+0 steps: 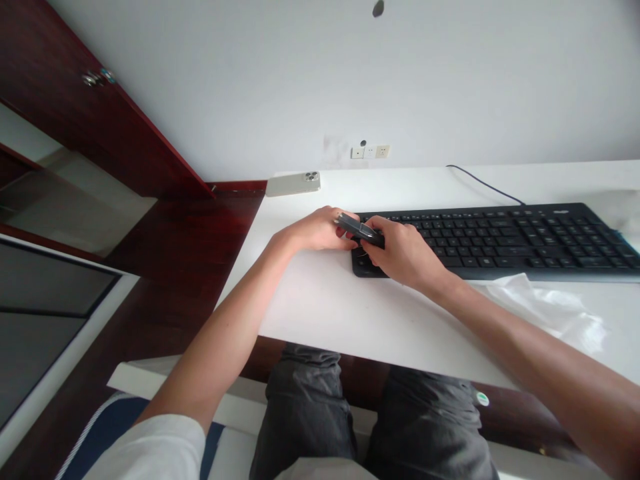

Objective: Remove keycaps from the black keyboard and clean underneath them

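A long black keyboard (pixel 480 237) lies on the white desk. At its left end, my left hand (pixel 323 230) is closed around the edge, with thumb and fingers at the upper left corner. My right hand (pixel 403 250) is closed on a slim dark grey handheld tool (pixel 363 230) with a shiny, flat body. Its narrow far end points left, between the thumb and fingers of my left hand, above the leftmost keys. What the tip touches is hidden, and the tool's exact kind is unclear.
A phone (pixel 294 185) lies face down at the desk's back left corner. Crumpled white tissue or plastic (pixel 550 310) rests in front of the keyboard. A black cable (pixel 485 183) runs behind it. Sockets (pixel 370 152) sit on the wall. The white desk (pixel 320 300) ends above my legs.
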A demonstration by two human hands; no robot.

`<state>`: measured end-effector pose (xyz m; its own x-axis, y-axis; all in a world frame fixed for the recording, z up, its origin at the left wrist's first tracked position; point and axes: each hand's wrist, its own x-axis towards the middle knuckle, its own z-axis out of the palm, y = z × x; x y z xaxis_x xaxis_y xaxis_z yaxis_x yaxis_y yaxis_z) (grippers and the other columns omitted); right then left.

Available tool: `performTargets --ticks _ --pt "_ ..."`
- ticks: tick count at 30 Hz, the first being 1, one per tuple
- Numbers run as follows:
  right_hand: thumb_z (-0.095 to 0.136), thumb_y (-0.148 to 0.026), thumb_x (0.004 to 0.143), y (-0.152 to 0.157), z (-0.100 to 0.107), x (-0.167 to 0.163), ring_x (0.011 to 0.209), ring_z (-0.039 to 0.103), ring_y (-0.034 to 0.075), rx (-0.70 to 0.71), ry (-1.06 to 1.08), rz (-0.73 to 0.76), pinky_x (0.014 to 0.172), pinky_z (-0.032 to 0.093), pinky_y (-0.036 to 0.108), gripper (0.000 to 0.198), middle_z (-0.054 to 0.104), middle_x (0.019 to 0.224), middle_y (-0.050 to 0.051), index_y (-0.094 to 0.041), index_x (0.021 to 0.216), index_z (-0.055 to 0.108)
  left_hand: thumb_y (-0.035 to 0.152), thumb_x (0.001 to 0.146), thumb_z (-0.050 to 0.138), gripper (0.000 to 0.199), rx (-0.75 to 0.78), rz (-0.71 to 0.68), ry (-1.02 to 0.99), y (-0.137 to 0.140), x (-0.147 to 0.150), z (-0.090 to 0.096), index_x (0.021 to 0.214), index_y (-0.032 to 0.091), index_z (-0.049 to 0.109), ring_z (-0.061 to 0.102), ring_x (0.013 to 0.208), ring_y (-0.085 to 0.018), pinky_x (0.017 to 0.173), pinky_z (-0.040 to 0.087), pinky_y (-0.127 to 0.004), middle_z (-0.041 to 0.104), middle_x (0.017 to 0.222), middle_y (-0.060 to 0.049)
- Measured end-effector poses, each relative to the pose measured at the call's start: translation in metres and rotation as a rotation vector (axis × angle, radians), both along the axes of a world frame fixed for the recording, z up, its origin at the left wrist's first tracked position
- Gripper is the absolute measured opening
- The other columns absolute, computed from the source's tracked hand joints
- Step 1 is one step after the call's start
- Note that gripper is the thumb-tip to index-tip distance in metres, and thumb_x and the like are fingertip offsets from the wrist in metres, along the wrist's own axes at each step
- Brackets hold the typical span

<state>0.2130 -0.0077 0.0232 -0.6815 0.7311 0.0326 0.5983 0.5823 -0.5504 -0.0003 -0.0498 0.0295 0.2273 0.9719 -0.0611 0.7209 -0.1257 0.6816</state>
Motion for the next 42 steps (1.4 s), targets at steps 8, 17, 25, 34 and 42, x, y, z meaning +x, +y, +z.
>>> performTargets --ticks 8,17,25,34,42 --pt "0.050 -0.044 0.105 0.003 0.000 0.005 0.068 0.066 0.025 0.061 0.032 0.015 0.063 0.035 0.030 0.028 0.074 0.079 0.006 -0.024 0.106 0.070 0.026 0.078 0.068 0.016 0.051 -0.055 0.079 0.001 0.003 0.000 0.073 0.021 0.054 0.045 0.063 -0.012 0.061 0.033 -0.030 0.052 0.068 0.005" --pt "0.056 -0.033 0.101 0.004 -0.001 0.006 0.070 0.065 0.024 0.129 -0.073 0.085 0.061 0.031 0.030 0.014 0.075 0.083 0.005 -0.024 0.100 0.067 0.030 0.077 0.070 0.021 0.007 -0.032 0.000 0.000 0.003 0.000 0.070 0.021 0.052 0.047 0.064 -0.012 0.062 0.035 -0.028 0.052 0.067 0.005" --pt "0.056 -0.035 0.103 0.006 -0.002 0.005 0.068 0.063 0.023 0.115 -0.089 0.057 0.061 0.030 0.030 0.014 0.073 0.080 0.004 -0.024 0.101 0.066 0.030 0.076 0.071 0.016 0.023 -0.030 0.057 0.000 0.000 0.002 0.071 0.020 0.060 0.044 0.060 -0.011 0.060 0.035 -0.029 0.047 0.065 0.006" --pt "0.056 -0.034 0.103 0.005 -0.001 0.007 0.067 0.063 0.022 0.036 0.039 0.068 0.063 0.034 0.030 0.017 0.072 0.078 0.003 -0.024 0.101 0.069 0.029 0.073 0.077 0.018 0.010 -0.029 0.017 0.001 -0.003 0.002 0.072 0.021 0.062 0.038 0.059 -0.011 0.060 0.031 -0.029 0.040 0.063 0.007" --pt "0.056 -0.052 0.105 0.004 0.000 0.014 0.063 0.054 0.017 -0.105 0.328 0.080 0.066 0.042 0.031 0.031 0.065 0.072 -0.001 -0.023 0.102 0.066 0.037 0.086 0.072 0.019 -0.004 -0.103 -0.056 0.000 -0.005 0.008 0.090 0.020 0.079 0.033 0.059 -0.010 0.060 0.025 -0.029 0.037 0.064 0.006"
